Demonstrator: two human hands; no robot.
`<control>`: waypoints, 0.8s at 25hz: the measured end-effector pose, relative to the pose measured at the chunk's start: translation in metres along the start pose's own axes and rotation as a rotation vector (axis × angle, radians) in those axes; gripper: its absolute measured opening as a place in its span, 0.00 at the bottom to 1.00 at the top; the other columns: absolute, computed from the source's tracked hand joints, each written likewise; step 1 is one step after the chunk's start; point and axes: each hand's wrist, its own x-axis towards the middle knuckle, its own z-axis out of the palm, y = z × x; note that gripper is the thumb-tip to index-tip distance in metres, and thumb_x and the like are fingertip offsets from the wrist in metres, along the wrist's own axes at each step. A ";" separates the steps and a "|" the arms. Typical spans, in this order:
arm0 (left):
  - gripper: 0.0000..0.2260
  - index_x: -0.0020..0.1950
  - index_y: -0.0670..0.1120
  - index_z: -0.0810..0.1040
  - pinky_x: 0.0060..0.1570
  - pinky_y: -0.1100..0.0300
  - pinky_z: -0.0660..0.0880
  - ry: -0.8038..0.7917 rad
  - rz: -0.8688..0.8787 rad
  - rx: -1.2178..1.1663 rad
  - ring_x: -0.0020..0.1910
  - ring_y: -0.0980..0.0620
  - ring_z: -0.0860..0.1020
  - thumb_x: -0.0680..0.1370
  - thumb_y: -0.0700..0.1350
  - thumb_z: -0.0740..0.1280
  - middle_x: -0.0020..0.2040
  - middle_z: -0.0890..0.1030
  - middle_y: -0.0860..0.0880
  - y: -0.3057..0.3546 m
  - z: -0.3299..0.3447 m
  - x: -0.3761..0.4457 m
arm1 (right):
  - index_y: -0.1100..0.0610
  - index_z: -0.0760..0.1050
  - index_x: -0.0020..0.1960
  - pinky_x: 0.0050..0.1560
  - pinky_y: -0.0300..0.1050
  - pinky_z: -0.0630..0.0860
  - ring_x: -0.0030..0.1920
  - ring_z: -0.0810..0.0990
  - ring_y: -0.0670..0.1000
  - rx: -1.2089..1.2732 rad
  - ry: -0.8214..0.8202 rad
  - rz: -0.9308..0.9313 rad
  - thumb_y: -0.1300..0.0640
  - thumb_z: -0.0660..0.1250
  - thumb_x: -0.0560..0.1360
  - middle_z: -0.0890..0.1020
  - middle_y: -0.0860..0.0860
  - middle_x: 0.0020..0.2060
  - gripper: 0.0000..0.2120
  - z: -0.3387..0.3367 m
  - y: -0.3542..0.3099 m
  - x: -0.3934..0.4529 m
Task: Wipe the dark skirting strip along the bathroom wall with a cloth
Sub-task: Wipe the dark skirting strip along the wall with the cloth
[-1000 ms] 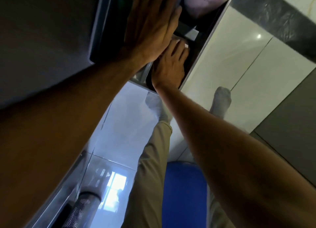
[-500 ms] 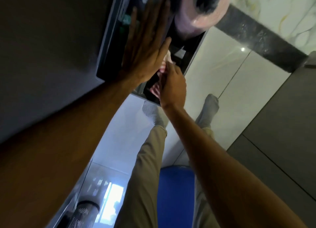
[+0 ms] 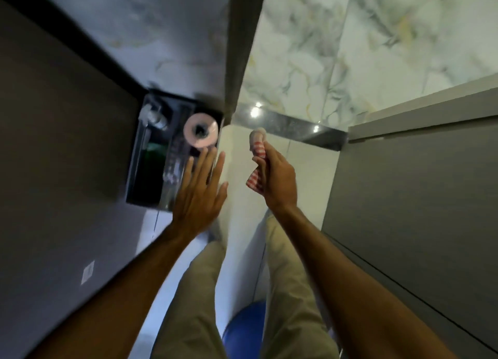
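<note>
Two hands. Left hand (image 3: 198,197): one, fingers spread wide, holding nothing, over the edge of a dark shelf (image 3: 151,170). Right hand (image 3: 277,180): one, closed around one red-and-white cloth (image 3: 257,153), bunched, both ends sticking out. Skirting strip (image 3: 293,131): one, dark and glossy, at the foot of the marble wall (image 3: 323,48), just beyond the cloth, apart from it. Paper roll (image 3: 200,131): one, pink, on the shelf. Grey cabinet (image 3: 417,197): one, at right, hiding the strip's far end.

The left hand (image 3: 199,194) is smeared by motion blur. The right hand (image 3: 277,180) hides most of the red-striped cloth (image 3: 257,149) in its grip. What fills the dark wall holder (image 3: 151,153) is unclear. The bottom edge cuts off the blue object (image 3: 245,329).
</note>
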 end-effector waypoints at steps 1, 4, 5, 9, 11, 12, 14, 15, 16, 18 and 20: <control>0.28 0.87 0.40 0.60 0.84 0.34 0.63 -0.028 0.027 -0.014 0.86 0.36 0.63 0.89 0.51 0.56 0.86 0.64 0.36 0.018 -0.001 0.010 | 0.55 0.75 0.80 0.65 0.33 0.81 0.60 0.86 0.43 0.025 0.011 0.006 0.50 0.64 0.90 0.85 0.54 0.68 0.21 -0.017 0.003 0.011; 0.29 0.86 0.40 0.63 0.84 0.32 0.63 -0.133 0.015 -0.026 0.85 0.35 0.65 0.89 0.54 0.50 0.85 0.67 0.35 0.070 0.009 0.055 | 0.54 0.76 0.79 0.61 0.23 0.79 0.53 0.83 0.34 0.095 0.020 0.079 0.49 0.61 0.91 0.85 0.50 0.67 0.20 -0.061 0.024 0.051; 0.29 0.86 0.40 0.64 0.84 0.32 0.62 -0.152 -0.015 -0.045 0.84 0.35 0.66 0.88 0.55 0.50 0.84 0.68 0.35 0.081 0.017 0.071 | 0.55 0.75 0.80 0.59 0.20 0.78 0.55 0.82 0.36 0.092 0.013 0.092 0.50 0.61 0.91 0.84 0.51 0.69 0.20 -0.071 0.032 0.064; 0.32 0.88 0.43 0.56 0.88 0.38 0.46 -0.293 -0.114 -0.101 0.88 0.38 0.55 0.87 0.58 0.48 0.88 0.59 0.38 0.121 0.072 0.150 | 0.55 0.73 0.82 0.66 0.20 0.74 0.70 0.83 0.51 0.020 -0.066 0.095 0.49 0.63 0.90 0.81 0.55 0.76 0.22 -0.101 0.088 0.144; 0.30 0.87 0.42 0.59 0.88 0.36 0.53 -0.275 -0.106 -0.041 0.87 0.36 0.59 0.88 0.56 0.49 0.87 0.62 0.37 0.128 0.115 0.185 | 0.53 0.71 0.83 0.79 0.46 0.79 0.74 0.82 0.55 -0.031 -0.127 0.078 0.46 0.63 0.90 0.79 0.55 0.78 0.24 -0.100 0.124 0.190; 0.28 0.85 0.39 0.64 0.85 0.33 0.61 -0.233 -0.087 -0.008 0.84 0.33 0.65 0.89 0.53 0.54 0.84 0.67 0.34 0.128 0.139 0.202 | 0.51 0.69 0.84 0.80 0.52 0.78 0.76 0.81 0.56 -0.065 -0.138 0.074 0.45 0.63 0.90 0.78 0.55 0.79 0.25 -0.094 0.143 0.214; 0.24 0.79 0.36 0.74 0.76 0.28 0.70 -0.176 -0.062 0.040 0.76 0.29 0.75 0.87 0.48 0.66 0.77 0.76 0.31 0.124 0.196 0.236 | 0.49 0.69 0.85 0.80 0.52 0.76 0.75 0.80 0.53 -0.111 -0.127 0.078 0.43 0.62 0.90 0.77 0.53 0.80 0.25 -0.074 0.187 0.256; 0.24 0.78 0.36 0.75 0.75 0.28 0.70 -0.173 -0.039 0.078 0.75 0.29 0.77 0.86 0.49 0.68 0.76 0.77 0.31 0.118 0.229 0.253 | 0.48 0.70 0.84 0.79 0.50 0.76 0.73 0.81 0.50 -0.102 -0.120 0.087 0.43 0.61 0.90 0.77 0.52 0.79 0.24 -0.057 0.213 0.278; 0.26 0.80 0.37 0.73 0.78 0.29 0.67 -0.183 -0.010 0.113 0.77 0.30 0.74 0.87 0.51 0.66 0.78 0.75 0.31 0.109 0.262 0.270 | 0.47 0.71 0.82 0.78 0.47 0.76 0.68 0.81 0.45 -0.056 -0.109 0.113 0.42 0.60 0.91 0.78 0.50 0.78 0.22 -0.036 0.240 0.299; 0.30 0.88 0.43 0.60 0.87 0.35 0.52 -0.277 -0.024 0.116 0.87 0.34 0.60 0.90 0.57 0.53 0.87 0.61 0.35 0.085 0.335 0.299 | 0.46 0.73 0.80 0.70 0.34 0.78 0.57 0.77 0.38 0.063 -0.077 0.207 0.40 0.56 0.92 0.79 0.47 0.76 0.21 0.012 0.295 0.339; 0.31 0.90 0.47 0.52 0.88 0.39 0.45 -0.272 -0.092 0.096 0.89 0.38 0.52 0.89 0.61 0.48 0.90 0.53 0.40 0.060 0.407 0.317 | 0.47 0.72 0.81 0.54 0.23 0.71 0.55 0.76 0.38 0.126 -0.049 0.268 0.40 0.55 0.92 0.79 0.48 0.76 0.22 0.062 0.343 0.368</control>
